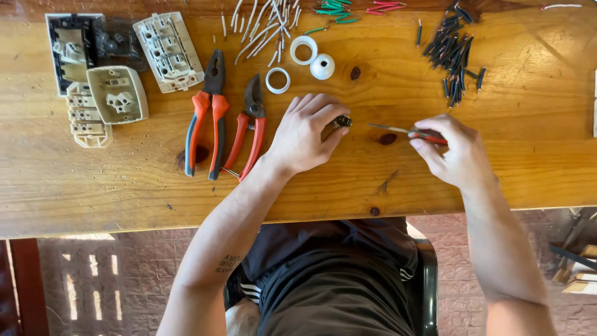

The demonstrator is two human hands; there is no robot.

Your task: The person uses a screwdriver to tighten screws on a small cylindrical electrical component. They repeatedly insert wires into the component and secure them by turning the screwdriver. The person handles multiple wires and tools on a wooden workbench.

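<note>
Pale wood runs the whole width of the counter (93, 180), knotted and a little stained. At the far left lie opened electrical fittings: a black-framed socket body (69, 50), a cream cover plate (118, 93) resting partly on a cream terminal block (87, 121), and a white socket insert (169, 51) turned inside up. Next come orange-handled combination pliers (208, 112) and, just beside them, smaller red-handled cutters (249, 124), both lying flat with handles toward the person. Above the cutters sit three white rings and caps (305, 59), with a scatter of white wire pieces (261, 25) behind them and a few green wire pieces (333, 11) and red wire pieces (382, 7) at the far edge.

The left hand (305, 134) rests on the wood near the middle, its grip pressed together around a small dark metal fitting (341, 122) that shows at the fingertips; what kind of part it is I cannot tell. Just to the right, the right hand (457, 152) pinches a thin red-handled screwdriver (404, 130), whose metal shaft points left toward the fitting, the tip near it but apart. A dark knot (387, 139) shows in the wood below the shaft. Farther back on the right lies a loose heap of short black wire pieces (454, 50).
</note>
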